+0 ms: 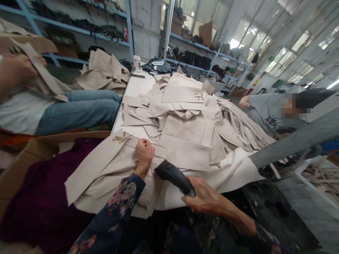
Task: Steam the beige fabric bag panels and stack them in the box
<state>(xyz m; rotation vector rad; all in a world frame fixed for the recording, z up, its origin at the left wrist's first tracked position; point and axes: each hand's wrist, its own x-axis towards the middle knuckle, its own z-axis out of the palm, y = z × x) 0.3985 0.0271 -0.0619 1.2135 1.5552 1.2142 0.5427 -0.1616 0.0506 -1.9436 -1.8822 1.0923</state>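
Note:
A beige bag piece [113, 173] lies over the near edge of the table, with flat leather-like panels and a gold-coloured clasp [121, 138]. My left hand [145, 154] rests on it, fingers curled closed beside a zipped strip [158, 151]; whatever they pinch, if anything, is hidden. Wrapped round a black electric clipper [174, 178], my right hand [202, 197] holds it just right of my left hand. The clipper's head points up and left above the beige material. Beyond lies a heap of similar beige pieces [182, 125], some with gold clasps.
On the left sits a person in jeans [82, 107], holding a beige strip [42, 68]. Another person in a grey shirt [267, 109] is at right, near long straps [243, 130]. A cardboard box with purple cloth [50, 187] stands left. A grey pole [296, 137] slants across the right.

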